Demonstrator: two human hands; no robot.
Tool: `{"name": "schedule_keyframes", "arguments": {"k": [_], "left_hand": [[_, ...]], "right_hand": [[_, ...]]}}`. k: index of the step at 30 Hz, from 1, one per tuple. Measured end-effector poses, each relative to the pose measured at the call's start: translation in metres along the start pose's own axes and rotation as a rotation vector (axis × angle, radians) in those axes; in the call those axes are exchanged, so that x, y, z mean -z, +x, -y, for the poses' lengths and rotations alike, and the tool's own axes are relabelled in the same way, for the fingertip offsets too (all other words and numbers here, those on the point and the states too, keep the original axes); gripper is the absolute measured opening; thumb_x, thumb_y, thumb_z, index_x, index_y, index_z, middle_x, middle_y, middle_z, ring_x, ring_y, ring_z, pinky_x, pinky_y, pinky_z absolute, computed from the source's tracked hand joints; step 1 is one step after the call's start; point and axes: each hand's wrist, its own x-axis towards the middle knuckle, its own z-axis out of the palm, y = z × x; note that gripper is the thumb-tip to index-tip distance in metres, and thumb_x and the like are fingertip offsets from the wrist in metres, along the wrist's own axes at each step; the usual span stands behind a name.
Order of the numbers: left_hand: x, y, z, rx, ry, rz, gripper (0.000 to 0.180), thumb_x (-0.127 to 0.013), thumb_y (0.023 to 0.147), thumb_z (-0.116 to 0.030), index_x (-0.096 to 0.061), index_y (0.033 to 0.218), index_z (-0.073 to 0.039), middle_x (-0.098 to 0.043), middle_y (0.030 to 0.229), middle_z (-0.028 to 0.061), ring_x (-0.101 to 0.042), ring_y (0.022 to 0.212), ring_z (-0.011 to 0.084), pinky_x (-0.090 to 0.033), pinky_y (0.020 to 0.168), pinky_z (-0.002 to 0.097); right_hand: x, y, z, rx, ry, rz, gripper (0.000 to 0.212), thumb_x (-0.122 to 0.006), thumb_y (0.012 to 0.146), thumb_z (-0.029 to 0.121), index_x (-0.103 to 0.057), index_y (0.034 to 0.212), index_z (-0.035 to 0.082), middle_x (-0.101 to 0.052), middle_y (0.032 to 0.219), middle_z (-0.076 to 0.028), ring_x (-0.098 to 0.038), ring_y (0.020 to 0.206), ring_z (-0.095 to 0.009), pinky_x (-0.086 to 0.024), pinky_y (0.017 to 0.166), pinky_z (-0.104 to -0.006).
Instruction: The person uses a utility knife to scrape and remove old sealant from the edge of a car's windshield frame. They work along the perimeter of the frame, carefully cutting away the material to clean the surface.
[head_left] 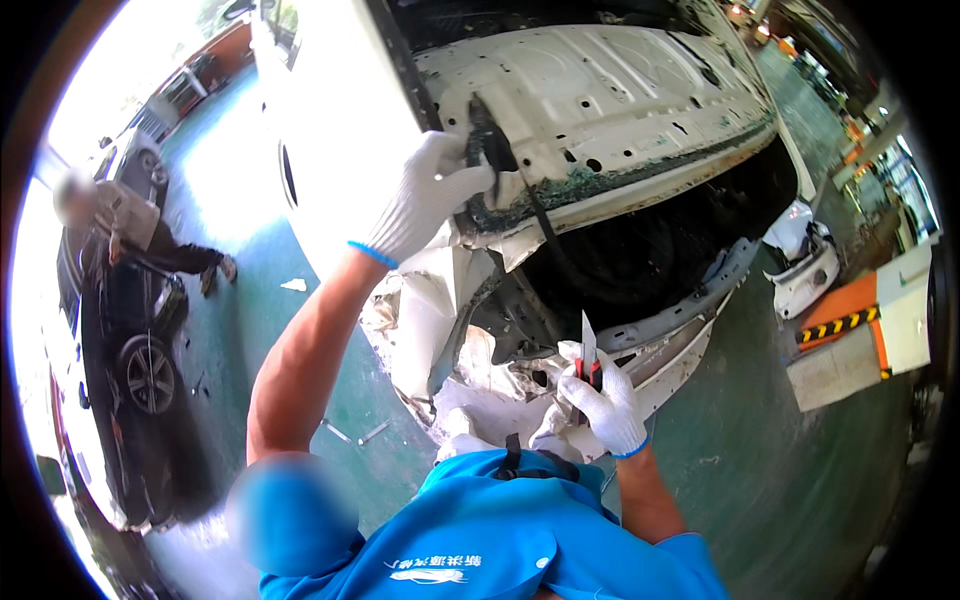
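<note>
White knitted gloves (428, 198) show blue cuffs (372, 254). Pointed silver-bladed knife (588, 345): red-and-black handle (596, 378). Crumpled sheet-metal car body (600, 85): white. Smooth floor (225, 330): green. Straight band (838, 326): diagonal yellow-and-black stripes.

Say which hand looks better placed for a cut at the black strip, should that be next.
Likely the right: the right hand already holds the knife, its blade exposed and pointing up. The left hand is at the black strip, better placed to steady it.
</note>
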Motion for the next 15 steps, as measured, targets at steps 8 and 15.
{"name": "schedule_keyframes", "arguments": {"k": [8, 15], "left_hand": [[0.028, -0.013, 0.000, -0.680, 0.738, 0.021, 0.031, -0.081, 0.085, -0.016, -0.074, 0.115, -0.009, -0.070, 0.107, 0.0098, -0.070, 0.101, 0.0263, -0.058, 0.087, 0.0387], [0.016, 0.007, -0.013, -0.837, 1.035, 0.465, 0.051, -0.084, 0.071, -0.017, -0.069, 0.119, -0.006, -0.070, 0.114, 0.0085, -0.063, 0.117, 0.0280, -0.042, 0.114, 0.0491]], "right_hand": [[0.008, -0.003, -0.007, 0.066, 0.080, -0.093, 0.047, -0.074, 0.097, 0.017, -0.062, 0.137, -0.005, -0.069, 0.104, -0.007, -0.063, 0.089, -0.011, -0.054, 0.082, -0.0278], [0.024, -0.002, -0.007, 0.041, 0.056, -0.076, 0.047, -0.073, 0.098, 0.019, -0.062, 0.135, -0.007, -0.064, 0.096, -0.004, -0.060, 0.086, -0.010, -0.052, 0.081, -0.0271]]}}
